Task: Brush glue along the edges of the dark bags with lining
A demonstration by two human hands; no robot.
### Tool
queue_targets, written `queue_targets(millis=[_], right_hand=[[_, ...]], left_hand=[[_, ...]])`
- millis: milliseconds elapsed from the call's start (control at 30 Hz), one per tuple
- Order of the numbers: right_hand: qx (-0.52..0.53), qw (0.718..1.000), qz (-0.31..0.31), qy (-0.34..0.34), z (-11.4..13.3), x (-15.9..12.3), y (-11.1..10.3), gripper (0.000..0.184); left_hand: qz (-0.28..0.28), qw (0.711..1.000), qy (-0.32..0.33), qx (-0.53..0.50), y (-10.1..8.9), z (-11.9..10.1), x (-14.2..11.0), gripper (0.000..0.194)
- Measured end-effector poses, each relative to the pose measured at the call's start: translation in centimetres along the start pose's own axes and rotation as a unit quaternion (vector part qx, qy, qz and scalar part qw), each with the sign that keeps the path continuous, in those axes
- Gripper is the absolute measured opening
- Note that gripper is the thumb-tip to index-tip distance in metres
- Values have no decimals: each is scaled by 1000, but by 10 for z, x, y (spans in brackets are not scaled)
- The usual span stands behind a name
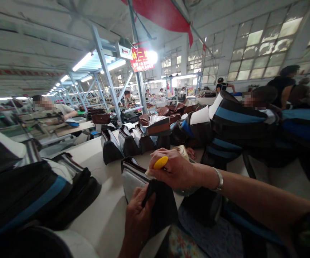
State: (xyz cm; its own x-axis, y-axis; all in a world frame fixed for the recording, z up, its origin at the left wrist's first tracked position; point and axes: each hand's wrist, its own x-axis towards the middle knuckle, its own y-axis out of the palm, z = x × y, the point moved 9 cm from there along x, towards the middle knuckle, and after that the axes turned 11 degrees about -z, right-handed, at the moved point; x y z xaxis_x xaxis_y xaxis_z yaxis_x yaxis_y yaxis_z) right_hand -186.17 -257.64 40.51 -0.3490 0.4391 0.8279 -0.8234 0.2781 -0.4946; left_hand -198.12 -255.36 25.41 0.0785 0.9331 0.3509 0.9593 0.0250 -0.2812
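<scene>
Two hands [157, 190] work at one black bag [163, 202].

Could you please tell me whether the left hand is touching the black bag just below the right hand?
Touching: the head view shows the left hand gripping the black bag, fingers and thumb closed around its upper edge.

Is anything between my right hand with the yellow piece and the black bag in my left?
Nothing visible blocks it: the right hand, gripping the yellow piece, is at the top of the black bag; only pale material shows under its fingers. The left hand holds the bag.
</scene>
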Motion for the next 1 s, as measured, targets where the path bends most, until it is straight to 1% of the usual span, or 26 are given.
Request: queue_targets(millis=[67, 167, 233, 300, 367, 433, 467, 533, 600, 633, 667, 733, 767, 833, 867, 900, 933, 967, 1000], right_hand=[[2, 1000, -3, 2, -2, -1, -1, 9], [-35, 999, 33, 6, -10, -8, -2, 9], [-77, 996, 32, 1, -14, -9, -9, 9], [-94, 996, 5, 3, -15, -8, -21, 10], [-76, 996, -30, 20, -14, -6, -29, 11], [-47, 998, -31, 40, -13, -5, -25, 11], [-39, 998, -11, 45, -13, -5, -19, 11], [-49, 996, 60, 41, -13, -6, -1, 13], [-103, 986, 123, 32, -16, -7, 12, 19], [-132, 982, 133, 30, -17, -6, 13, 20], [-154, 979, 128, 29, -18, -3, 13, 21], [-161, 980, 113, 26, -17, 1, 12, 18], [-149, 981, 123, 19, -15, 1, 16, 17], [-129, 976, 174, -7, -12, -3, 30, 15], [-132, 971, 200, -20, -12, -6, 37, 14], [-141, 967, 208, -29, -13, -6, 39, 15], [-148, 970, 192, -29, -14, -4, 36, 16], [-147, 977, 154, -12, -16, 1, 28, 16], [-129, 986, 101, 23, -20, 6, 16, 16]], left_hand=[[-12, 1000, 7, 5, -4, 0, 0, 34], [-20, 999, 30, 22, -5, 1, 0, 32], [-31, 996, 66, 52, -4, 1, -2, 33], [-58, 984, 126, 109, -2, -2, -6, 34], [-88, 956, 204, 192, 3, -10, -13, 35], [-117, 913, 276, 277, 10, -18, -21, 35], [-125, 891, 302, 315, 15, -22, -25, 33], [-127, 857, 331, 373, 23, -26, -31, 33], [-117, 839, 345, 403, 30, -28, -34, 34], [-114, 836, 349, 408, 32, -28, -36, 35], [-115, 834, 351, 410, 34, -29, -37, 35], [-120, 828, 355, 417, 37, -30, -38, 34], [-121, 824, 356, 425, 38, -31, -39, 33], [-122, 816, 358, 437, 41, -31, -39, 32], [-121, 814, 361, 439, 42, -31, -39, 32], [-121, 813, 365, 436, 42, -31, -39, 32], [-124, 816, 369, 428, 40, -32, -39, 31], [-129, 821, 373, 412, 35, -33, -39, 31], [-135, 830, 377, 389, 28, -35, -39, 29]])
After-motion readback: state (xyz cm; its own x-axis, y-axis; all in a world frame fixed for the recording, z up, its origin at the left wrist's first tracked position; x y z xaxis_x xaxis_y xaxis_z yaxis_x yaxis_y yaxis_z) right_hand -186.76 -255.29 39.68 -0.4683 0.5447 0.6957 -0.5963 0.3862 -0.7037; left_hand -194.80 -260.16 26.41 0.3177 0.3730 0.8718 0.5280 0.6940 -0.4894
